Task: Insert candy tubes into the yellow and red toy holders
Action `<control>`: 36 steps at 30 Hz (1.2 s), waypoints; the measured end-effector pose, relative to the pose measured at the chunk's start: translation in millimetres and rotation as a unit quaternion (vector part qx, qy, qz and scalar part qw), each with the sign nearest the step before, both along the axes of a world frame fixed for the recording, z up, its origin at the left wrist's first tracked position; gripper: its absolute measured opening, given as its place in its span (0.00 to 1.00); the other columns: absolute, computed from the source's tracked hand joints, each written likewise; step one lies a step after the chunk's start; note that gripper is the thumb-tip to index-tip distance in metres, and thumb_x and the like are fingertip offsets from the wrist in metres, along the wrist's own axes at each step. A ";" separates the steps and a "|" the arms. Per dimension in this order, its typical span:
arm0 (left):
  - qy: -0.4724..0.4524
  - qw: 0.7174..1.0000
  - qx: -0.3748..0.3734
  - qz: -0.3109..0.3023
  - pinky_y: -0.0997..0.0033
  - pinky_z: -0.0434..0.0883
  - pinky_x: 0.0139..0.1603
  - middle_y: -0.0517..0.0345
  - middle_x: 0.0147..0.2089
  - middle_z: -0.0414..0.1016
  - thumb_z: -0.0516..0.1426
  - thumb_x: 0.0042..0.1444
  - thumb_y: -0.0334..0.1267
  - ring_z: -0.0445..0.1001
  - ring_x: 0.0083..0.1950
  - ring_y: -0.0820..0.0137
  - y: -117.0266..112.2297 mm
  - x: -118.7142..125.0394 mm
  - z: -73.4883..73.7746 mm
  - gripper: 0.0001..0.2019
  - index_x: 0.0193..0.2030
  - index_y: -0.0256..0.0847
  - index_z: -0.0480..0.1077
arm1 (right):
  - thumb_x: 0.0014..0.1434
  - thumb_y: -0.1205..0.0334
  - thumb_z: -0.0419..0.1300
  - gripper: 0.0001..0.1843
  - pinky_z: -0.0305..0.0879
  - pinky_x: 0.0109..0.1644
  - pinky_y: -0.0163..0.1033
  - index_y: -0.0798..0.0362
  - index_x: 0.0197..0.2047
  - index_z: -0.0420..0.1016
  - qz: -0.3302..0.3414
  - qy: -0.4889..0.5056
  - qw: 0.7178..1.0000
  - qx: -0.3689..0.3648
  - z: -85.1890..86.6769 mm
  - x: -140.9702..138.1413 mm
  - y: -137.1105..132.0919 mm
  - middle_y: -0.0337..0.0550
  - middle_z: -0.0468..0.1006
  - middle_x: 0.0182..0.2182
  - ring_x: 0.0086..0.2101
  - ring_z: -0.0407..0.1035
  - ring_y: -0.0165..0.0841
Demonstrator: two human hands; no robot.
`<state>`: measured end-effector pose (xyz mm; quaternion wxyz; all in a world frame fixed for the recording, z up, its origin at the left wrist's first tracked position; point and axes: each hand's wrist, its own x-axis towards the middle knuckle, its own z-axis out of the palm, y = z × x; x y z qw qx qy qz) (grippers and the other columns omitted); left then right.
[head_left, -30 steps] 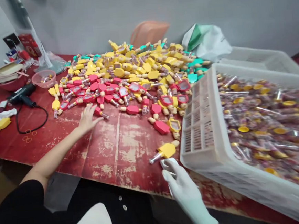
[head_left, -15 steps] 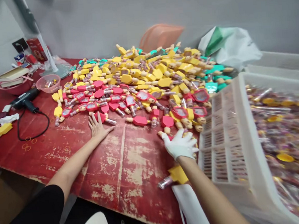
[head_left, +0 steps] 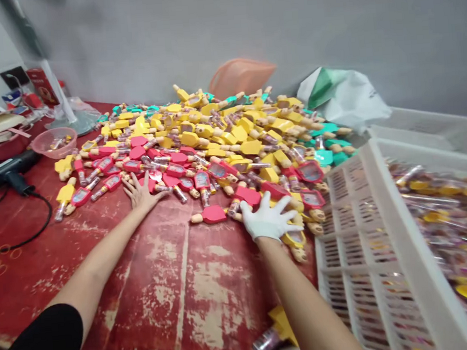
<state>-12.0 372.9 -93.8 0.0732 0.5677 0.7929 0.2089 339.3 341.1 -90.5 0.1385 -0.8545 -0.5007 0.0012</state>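
Note:
A big heap of small plastic pieces point(head_left: 199, 145) covers the red table point(head_left: 157, 289), each with a flat red, yellow or teal head and a clear tube. My left hand point(head_left: 141, 192) lies flat with spread fingers against the heap's near edge, next to red pieces. My right hand point(head_left: 265, 218), in a white glove, rests open on the heap among red and yellow pieces. A loose red piece point(head_left: 214, 214) lies between my hands. Close to my right forearm, a yellow piece with a clear tube point(head_left: 280, 327) lies apart near the bottom of the view.
A white slatted crate point(head_left: 369, 250) full of wrapped tubes stands at the right, with a second white crate point(head_left: 428, 132) behind it. A black hot glue gun point(head_left: 9, 174) with its cord and a pink basket point(head_left: 55, 143) lie at the left. A white and green plastic bag point(head_left: 344, 99) sits behind the heap.
My gloved right hand has moved from the table's near edge up onto the heap. My left hand has moved forward to the heap's edge. The view has turned, shifting the crate rightward.

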 end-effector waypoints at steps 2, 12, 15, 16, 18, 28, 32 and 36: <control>0.010 1.000 0.010 0.000 0.27 0.39 0.73 0.41 0.82 0.28 0.58 0.43 0.78 0.27 0.78 0.27 18.6 -4.3 -1.2 0.61 0.78 0.47 0.48 | 0.65 0.31 0.43 0.43 0.43 0.59 0.85 0.44 0.76 0.53 -0.003 -0.015 1.000 0.009 -0.5 -0.4 19.8 0.60 0.39 0.76 0.68 0.42 0.71; 0.004 0.999 0.038 0.037 0.28 0.39 0.73 0.36 0.81 0.27 0.57 0.47 0.76 0.27 0.79 0.31 64.8 -9.0 2.9 0.61 0.79 0.43 0.41 | 0.66 0.38 0.50 0.41 0.54 0.62 0.72 0.49 0.76 0.54 0.007 0.043 0.998 -0.050 20.6 15.0 76.0 0.69 0.37 0.74 0.64 0.56 0.61; -0.019 0.998 0.053 0.040 0.29 0.38 0.74 0.35 0.81 0.26 0.58 0.45 0.76 0.27 0.79 0.33 61.5 -9.2 4.3 0.64 0.79 0.41 0.39 | 0.70 0.45 0.46 0.35 0.57 0.64 0.64 0.54 0.72 0.62 0.022 0.044 0.998 -0.050 36.5 20.9 36.6 0.67 0.50 0.71 0.64 0.58 0.55; -0.025 0.997 0.062 0.039 0.29 0.38 0.74 0.35 0.81 0.26 0.58 0.45 0.76 0.27 0.80 0.35 59.8 -9.6 4.0 0.64 0.79 0.40 0.38 | 0.70 0.44 0.44 0.37 0.56 0.63 0.67 0.58 0.73 0.59 0.005 0.036 0.999 -0.040 38.7 16.8 18.5 0.71 0.50 0.70 0.65 0.56 0.58; -0.031 0.996 0.079 0.039 0.31 0.39 0.75 0.36 0.81 0.27 0.56 0.49 0.75 0.28 0.80 0.38 55.3 -10.4 2.4 0.62 0.79 0.39 0.38 | 0.68 0.38 0.44 0.45 0.55 0.61 0.72 0.62 0.77 0.47 -0.011 0.029 0.999 -0.031 36.4 -4.3 -20.4 0.76 0.45 0.71 0.67 0.49 0.65; -0.041 0.995 0.082 0.027 0.42 0.40 0.78 0.37 0.81 0.31 0.50 0.61 0.66 0.30 0.81 0.47 40.6 -18.4 -7.5 0.49 0.79 0.33 0.42 | 0.70 0.43 0.48 0.40 0.45 0.66 0.71 0.50 0.78 0.45 0.110 0.024 0.991 -0.075 5.6 -87.6 -27.4 0.62 0.40 0.75 0.69 0.46 0.58; -0.038 0.997 0.067 0.017 0.40 0.42 0.77 0.37 0.81 0.32 0.50 0.62 0.65 0.32 0.81 0.46 46.0 -17.0 -5.0 0.48 0.79 0.35 0.43 | 0.71 0.49 0.46 0.41 0.52 0.64 0.71 0.67 0.77 0.43 0.055 0.039 0.996 -0.050 23.5 -61.7 -23.5 0.78 0.41 0.72 0.68 0.50 0.59; -0.036 0.996 0.081 0.028 0.40 0.42 0.77 0.34 0.81 0.31 0.49 0.62 0.66 0.32 0.81 0.44 42.6 -15.2 1.5 0.49 0.78 0.31 0.43 | 0.70 0.49 0.48 0.38 0.57 0.69 0.55 0.61 0.75 0.51 0.137 0.053 0.989 -0.009 31.9 -71.1 -120.7 0.65 0.48 0.74 0.70 0.52 0.49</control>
